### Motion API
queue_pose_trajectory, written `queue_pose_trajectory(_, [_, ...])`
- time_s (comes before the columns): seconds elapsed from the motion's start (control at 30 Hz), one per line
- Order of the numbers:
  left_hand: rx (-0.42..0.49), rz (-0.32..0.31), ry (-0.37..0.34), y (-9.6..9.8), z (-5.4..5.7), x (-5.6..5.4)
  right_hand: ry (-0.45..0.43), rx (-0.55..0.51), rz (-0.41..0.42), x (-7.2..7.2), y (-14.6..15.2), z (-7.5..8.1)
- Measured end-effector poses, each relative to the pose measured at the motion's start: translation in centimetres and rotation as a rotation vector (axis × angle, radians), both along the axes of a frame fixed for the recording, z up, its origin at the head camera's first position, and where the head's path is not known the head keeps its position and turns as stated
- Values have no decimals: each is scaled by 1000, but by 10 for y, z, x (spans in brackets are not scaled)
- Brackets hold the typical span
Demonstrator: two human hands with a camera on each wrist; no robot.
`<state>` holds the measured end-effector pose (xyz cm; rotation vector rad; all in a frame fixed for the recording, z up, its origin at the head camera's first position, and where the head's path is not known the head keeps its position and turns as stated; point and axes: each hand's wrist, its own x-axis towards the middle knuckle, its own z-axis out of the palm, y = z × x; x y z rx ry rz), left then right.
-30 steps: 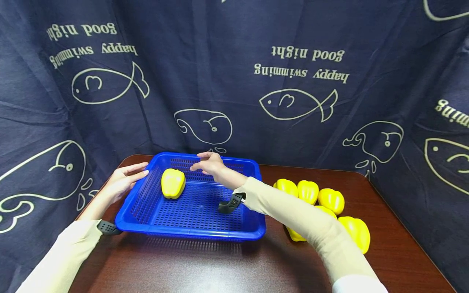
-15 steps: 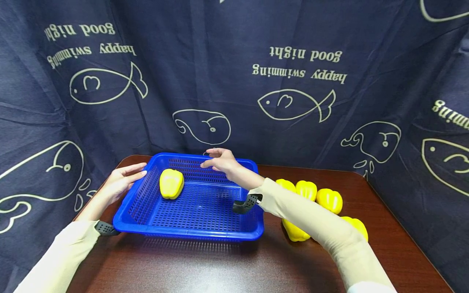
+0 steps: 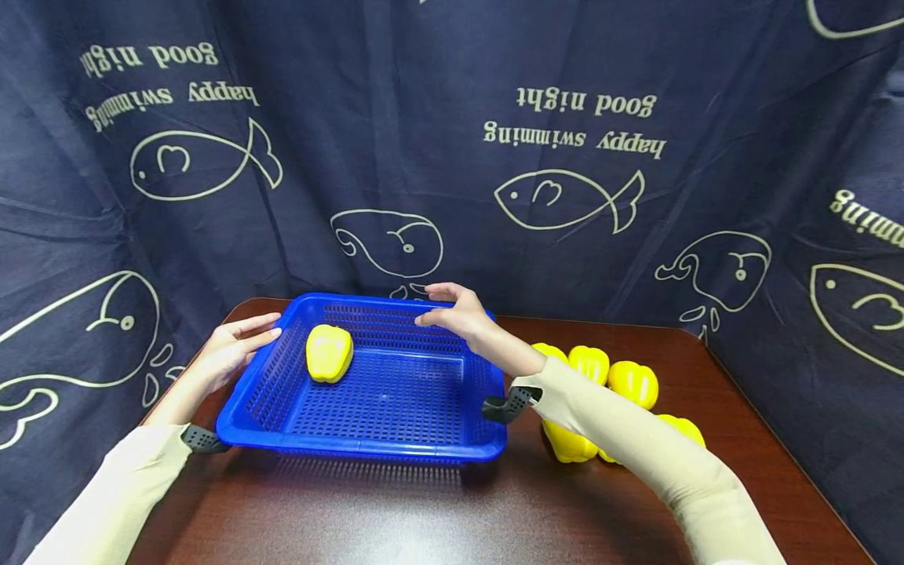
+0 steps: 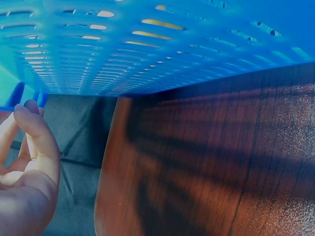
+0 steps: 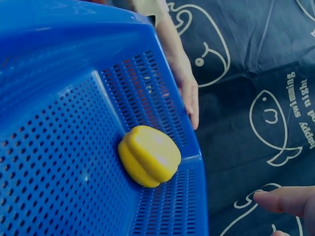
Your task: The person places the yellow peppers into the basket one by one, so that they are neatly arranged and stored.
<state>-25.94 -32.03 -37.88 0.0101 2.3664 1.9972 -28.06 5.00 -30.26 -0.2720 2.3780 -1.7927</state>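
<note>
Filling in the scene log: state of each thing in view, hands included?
Basket: upright, open side up, one pepper inside.
Pepper in basket: lying in the left part, held by neither hand.
Other peppers: on the table, right of the basket, some partly hidden by the right sleeve.
Left hand: at the basket's left rim, fingers extended.
Right hand: holding nothing, fingers apart.
Cloth: hanging, wrinkled, print upside down.

Blue basket [image 3: 374,450], yellow pepper [image 3: 329,355]
</note>
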Motion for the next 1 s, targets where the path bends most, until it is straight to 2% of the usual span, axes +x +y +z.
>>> queue_pose_trajectory(0.33, [57,-29,11,1,0,1,20,12,-19,9,31,0])
queue_pose_trajectory(0.57, [-14,-10,14,0,0,2,31,27,-15,20,52,-1])
queue_pose_trajectory(0.8, [1,-8,18,0,-1,2,74,75,-15,30,71,-3])
queue_pose_trajectory(1.0, [-38,7,20,1,-1,4,108,94,10,34,90,-3])
